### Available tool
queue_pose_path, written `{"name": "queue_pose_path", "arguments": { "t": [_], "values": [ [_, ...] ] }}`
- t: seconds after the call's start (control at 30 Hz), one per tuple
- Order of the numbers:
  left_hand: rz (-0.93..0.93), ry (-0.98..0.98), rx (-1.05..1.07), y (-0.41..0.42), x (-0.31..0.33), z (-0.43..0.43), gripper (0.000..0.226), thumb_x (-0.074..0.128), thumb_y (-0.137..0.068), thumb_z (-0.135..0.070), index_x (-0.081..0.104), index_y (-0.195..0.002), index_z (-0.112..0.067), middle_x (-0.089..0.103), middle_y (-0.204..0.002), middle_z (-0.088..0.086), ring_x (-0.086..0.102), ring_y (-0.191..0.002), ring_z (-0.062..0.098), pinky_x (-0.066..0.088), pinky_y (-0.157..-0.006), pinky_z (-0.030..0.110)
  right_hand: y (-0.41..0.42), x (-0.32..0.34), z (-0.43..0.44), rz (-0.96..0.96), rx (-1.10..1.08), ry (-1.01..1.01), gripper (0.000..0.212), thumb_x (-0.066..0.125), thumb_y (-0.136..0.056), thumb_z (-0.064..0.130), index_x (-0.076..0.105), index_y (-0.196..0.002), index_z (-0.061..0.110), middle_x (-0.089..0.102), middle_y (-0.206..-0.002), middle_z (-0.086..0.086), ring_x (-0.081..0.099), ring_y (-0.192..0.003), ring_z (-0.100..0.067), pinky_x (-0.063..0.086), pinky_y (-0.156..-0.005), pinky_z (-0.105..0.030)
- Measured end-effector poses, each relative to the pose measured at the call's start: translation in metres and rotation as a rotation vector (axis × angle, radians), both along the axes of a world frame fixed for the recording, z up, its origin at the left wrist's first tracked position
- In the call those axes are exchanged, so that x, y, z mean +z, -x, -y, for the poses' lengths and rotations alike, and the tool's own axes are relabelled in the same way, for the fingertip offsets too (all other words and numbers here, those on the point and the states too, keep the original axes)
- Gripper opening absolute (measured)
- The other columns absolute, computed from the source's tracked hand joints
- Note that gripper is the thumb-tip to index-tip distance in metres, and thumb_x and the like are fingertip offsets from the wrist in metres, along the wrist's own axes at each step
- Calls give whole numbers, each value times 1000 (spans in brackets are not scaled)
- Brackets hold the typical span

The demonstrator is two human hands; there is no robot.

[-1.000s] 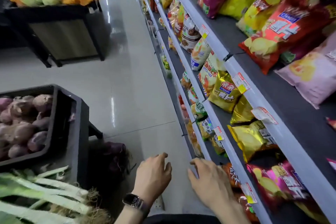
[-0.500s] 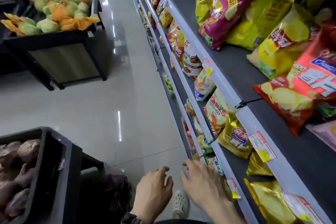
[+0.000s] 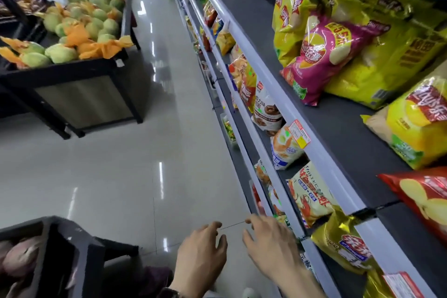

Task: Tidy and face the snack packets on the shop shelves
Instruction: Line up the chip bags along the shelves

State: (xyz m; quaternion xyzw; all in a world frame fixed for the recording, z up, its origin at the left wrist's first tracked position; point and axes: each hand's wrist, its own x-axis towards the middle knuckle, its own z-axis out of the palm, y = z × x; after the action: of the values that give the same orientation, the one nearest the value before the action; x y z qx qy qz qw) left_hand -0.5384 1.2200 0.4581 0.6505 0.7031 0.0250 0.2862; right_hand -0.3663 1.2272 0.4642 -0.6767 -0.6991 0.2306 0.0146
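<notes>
Grip: both hands hold nothing. The left hand (image 3: pixel 200 256) is palm down, fingers loosely spread and slightly curled, out over the floor on the aisle side of the pale grey top-shelf rail (image 3: pixel 326 150). The right hand (image 3: pixel 271 247) is also palm down with fingers spread, reaching toward the lower shelf edges beneath that rail. Can't tell whether its fingertips touch anything. There is a dark wristwatch (image 3: pixel 170 294) on the left wrist.

Head view, stock relative to the rail:
- Behind it, on the top shelf: tall yellow crisp bags (image 3: pixel 290 12) at the far end and a pink crisp bag (image 3: pixel 321 55) slumped against them. A red crisp bag (image 3: pixel 425 193) lies flat nearer the camera.
- Under it, on the next shelf: a white packet printed with chocolate rings (image 3: pixel 266 109), a cream packet with a crayfish print (image 3: pixel 309 193), and a gold foil packet (image 3: pixel 343 247) tilted, just beside the right hand.

Across the aisle from the rail:
- A black produce stand (image 3: pixel 72 65) holds green fruit in orange wraps (image 3: pixel 96 24).
- A black crate (image 3: pixel 79 249) holds purplish round tubers (image 3: pixel 19 256).
</notes>
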Motion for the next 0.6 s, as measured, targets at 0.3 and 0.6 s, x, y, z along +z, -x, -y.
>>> {"name": "queue_pose_path", "arguments": {
  "t": [0.3, 0.6],
  "values": [
    [73, -145, -403, -6, 32, -141, 41, 46, -103, -46, 54, -142, -38, 66, -133, -12, 65, -117, 19, 55, -94, 37, 4, 26, -54, 15, -391, -276, 27, 50, -98, 48, 66, -112, 30, 71, -102, 9, 65, -92, -16, 49, -76, -33],
    [286, -443, -691, -59, 96, -259, 55, 56, -100, -36, 45, -153, -28, 61, -142, 0, 64, -117, 29, 57, -85, 42, -19, 89, -86, -23, -758, -802, 20, 59, -100, 27, 68, -117, 22, 66, -118, 9, 58, -115, -12, 50, -95, -33]
  ]
}}
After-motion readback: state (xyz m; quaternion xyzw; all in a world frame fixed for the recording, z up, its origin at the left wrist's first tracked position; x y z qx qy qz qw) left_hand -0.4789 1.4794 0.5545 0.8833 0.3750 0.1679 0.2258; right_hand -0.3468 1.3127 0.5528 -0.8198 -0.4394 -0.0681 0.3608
